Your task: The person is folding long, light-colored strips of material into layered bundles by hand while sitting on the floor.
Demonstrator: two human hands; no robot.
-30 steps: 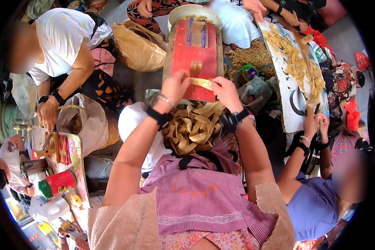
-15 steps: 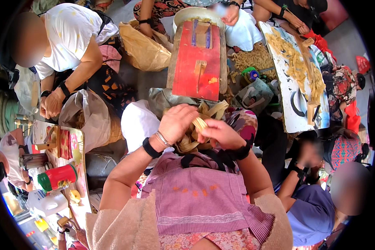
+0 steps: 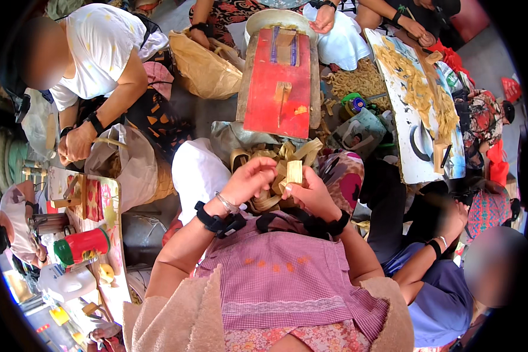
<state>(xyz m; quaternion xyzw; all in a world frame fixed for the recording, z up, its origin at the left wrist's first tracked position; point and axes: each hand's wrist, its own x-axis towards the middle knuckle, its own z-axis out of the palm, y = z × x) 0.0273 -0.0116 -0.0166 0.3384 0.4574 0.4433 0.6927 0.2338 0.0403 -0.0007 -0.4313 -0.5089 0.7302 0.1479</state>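
My right hand (image 3: pixel 312 192) grips a short, flat, pale yellow folded strip (image 3: pixel 295 171) upright between thumb and fingers. To its left, my left hand (image 3: pixel 250 182) is apart from that piece, its fingers loosely curled and spread, with nothing visible in them. Beneath both hands, a heap of long yellowish-brown strips (image 3: pixel 308 151) lies in my lap, partly hidden by the hands. What the strips are made of I cannot tell.
Ahead stands a red board (image 3: pixel 264 111) with a wooden block on it. Right of it, a white board (image 3: pixel 396 129) bears yellowish pieces. Co-workers sit around; a bag (image 3: pixel 126 149) stands at left, and a bucket bag (image 3: pixel 360 132) at front right.
My hands have moved apart; the left drew back and opened. The strip in my right hand turned from slanted to upright. The co-worker at lower right shifted an arm.
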